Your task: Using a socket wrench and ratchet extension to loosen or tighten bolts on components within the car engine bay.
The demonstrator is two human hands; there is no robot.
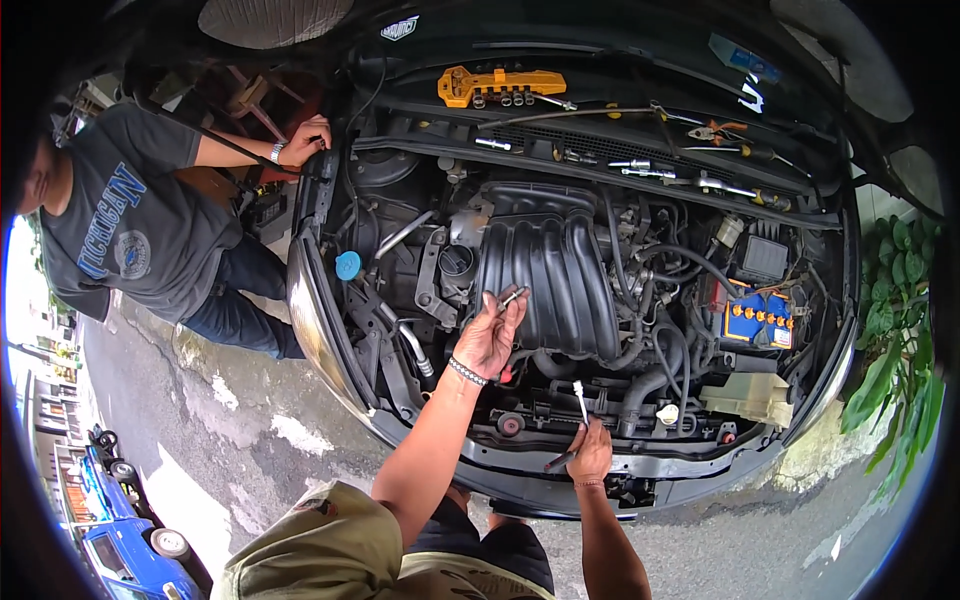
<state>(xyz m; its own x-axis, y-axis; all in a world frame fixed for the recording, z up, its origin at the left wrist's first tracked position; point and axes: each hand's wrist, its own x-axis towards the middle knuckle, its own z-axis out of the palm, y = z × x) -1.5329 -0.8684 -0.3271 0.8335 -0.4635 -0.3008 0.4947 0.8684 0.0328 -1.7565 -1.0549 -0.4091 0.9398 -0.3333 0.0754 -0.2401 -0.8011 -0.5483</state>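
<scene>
Above the engine's ribbed black cover (553, 270), my left hand (488, 338) is raised palm up, its fingertips pinching a small metal piece (514, 296). The piece is too small to tell its exact kind. Lower and to the right, over the front edge of the engine bay, my right hand (591, 452) grips a ratchet-like tool (581, 400). That tool has a bright metal shaft pointing up and a black handle showing below the fingers. Nothing in either hand touches the engine.
On the cowl lie a yellow socket holder (500, 84), pliers (716, 132), a ratchet (728, 188) and several loose sockets. A blue battery (757, 318) sits at the right, with a blue reservoir cap (347, 265) at the left. Another person (150, 210) rests a hand on the car's left edge.
</scene>
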